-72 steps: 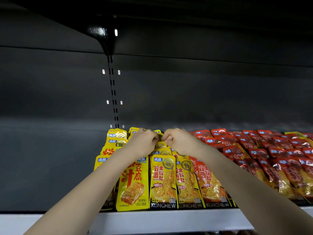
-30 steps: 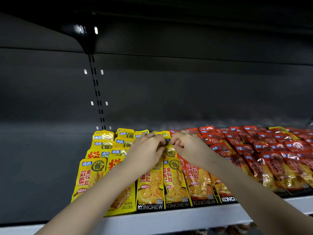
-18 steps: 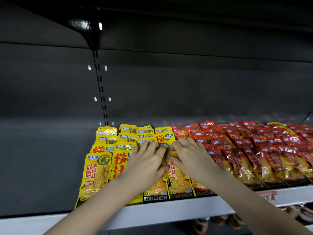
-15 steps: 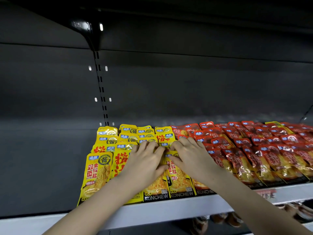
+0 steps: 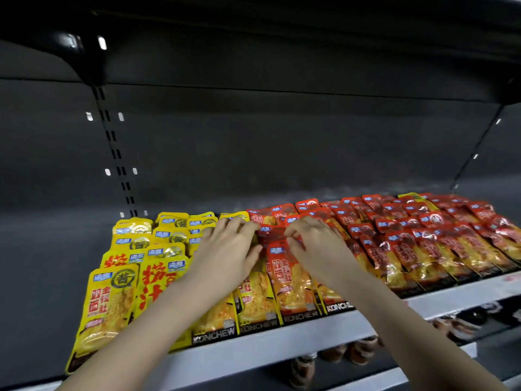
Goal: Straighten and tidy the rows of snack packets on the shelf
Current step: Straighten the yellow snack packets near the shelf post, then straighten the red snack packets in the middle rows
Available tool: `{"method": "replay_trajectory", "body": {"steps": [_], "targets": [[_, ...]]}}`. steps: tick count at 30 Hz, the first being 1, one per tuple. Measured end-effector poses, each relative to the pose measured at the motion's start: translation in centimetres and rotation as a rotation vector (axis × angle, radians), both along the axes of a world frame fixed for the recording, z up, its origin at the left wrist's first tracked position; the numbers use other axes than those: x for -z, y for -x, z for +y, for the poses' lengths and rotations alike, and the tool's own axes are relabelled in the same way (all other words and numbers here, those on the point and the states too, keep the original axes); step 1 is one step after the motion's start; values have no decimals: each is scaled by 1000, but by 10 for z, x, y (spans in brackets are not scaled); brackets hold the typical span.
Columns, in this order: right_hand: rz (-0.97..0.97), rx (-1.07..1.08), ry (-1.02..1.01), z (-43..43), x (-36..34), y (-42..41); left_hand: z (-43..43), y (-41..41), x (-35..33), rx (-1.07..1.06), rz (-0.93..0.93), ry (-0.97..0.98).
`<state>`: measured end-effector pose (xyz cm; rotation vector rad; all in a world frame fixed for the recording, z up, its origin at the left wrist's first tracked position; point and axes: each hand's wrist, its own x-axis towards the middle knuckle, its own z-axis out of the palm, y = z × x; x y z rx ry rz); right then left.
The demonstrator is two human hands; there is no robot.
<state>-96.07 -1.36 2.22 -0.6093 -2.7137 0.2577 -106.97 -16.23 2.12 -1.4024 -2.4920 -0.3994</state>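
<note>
Both hands reach to the middle of the shelf point(image 5: 282, 348), where the yellow packets point(image 5: 158, 266) meet the red packets point(image 5: 423, 238). The yellow ones lie in overlapping rows left of the middle, from the front edge back to the rear wall point(image 5: 282, 142). The red ones fill the rows from the middle towards the right end.

The left hand point(image 5: 225, 255) lies palm down on the last yellow row, its fingers nearly straight and spread, holding nothing; its thumb touches the side of the first red row. The right hand point(image 5: 318, 244) is just beside it, fingers curled, pinching the top edge of the red packet point(image 5: 290, 280) that lies at the front of that first red row; motion blur softens the fingertips. That packet's lower end reaches the front edge of the shelf.

A slotted rail point(image 5: 118, 162) runs up the rear wall behind the yellow rows, under a dark upper shelf point(image 5: 282, 29)
</note>
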Motion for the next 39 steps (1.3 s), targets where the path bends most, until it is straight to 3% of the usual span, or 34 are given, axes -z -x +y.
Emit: {"method": "replay_trajectory", "body": {"steps": [6,12,27,39], "targets": [[-37,-37,17,55,-2,-20,35,-9,-3,-157,-120,11],[-83,-113,19,103,-8,-22,73,-20,-8,-155,-242,-13],[-162,-307,80,154,0,-21,151,-64,-2,-253,-236,95],[-111,-291,147,168,6,-21,171,-65,13,-240,-191,-69]]}}
